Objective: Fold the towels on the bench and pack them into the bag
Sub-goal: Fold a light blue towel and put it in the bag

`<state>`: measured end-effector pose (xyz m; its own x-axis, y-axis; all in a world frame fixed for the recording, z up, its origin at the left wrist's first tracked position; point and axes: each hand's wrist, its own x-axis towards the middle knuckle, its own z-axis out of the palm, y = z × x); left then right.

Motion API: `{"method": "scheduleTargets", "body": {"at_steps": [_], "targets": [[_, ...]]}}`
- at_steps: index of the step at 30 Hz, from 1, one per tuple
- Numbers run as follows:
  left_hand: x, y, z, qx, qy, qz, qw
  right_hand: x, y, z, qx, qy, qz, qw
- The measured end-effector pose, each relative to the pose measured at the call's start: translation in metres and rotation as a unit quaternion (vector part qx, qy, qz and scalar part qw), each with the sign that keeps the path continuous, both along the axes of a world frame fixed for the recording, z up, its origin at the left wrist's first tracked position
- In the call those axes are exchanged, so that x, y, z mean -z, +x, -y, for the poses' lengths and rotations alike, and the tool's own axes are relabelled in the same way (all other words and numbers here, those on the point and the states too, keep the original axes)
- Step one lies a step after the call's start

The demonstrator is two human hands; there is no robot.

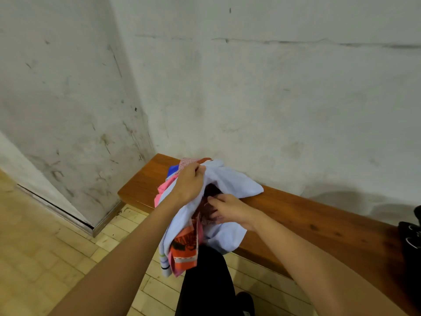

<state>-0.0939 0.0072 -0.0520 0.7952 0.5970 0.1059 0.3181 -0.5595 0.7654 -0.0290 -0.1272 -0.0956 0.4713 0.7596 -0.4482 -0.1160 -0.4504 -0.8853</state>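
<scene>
left hand [190,181] grips white towel [230,181] | right hand [230,209] fingers spread, reaching into towel pile [186,245] | pile at bench [307,215] front edge near left end, hanging over

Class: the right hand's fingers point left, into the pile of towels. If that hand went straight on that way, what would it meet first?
Probably the dark red towel at the right hand's fingertips, under the white towel; depth is unclear.
</scene>
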Motion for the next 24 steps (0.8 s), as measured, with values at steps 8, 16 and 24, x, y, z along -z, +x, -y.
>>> {"method": "scheduleTargets", "body": {"at_steps": [8, 16, 24], "targets": [[-0.023, -0.006, 0.003, 0.038, -0.103, 0.02, 0.994, -0.017, -0.014, -0.006, 0.113, 0.163, -0.248, 0.948], [-0.043, -0.008, 0.008, 0.017, -0.171, 0.098, 0.98, -0.044, -0.017, -0.008, 0.09, 0.225, -0.242, 0.94], [-0.054, 0.0, 0.014, 0.007, -0.282, 0.11, 0.953, -0.087, -0.006, -0.009, 0.16, 0.299, -0.174, 0.925]]}}
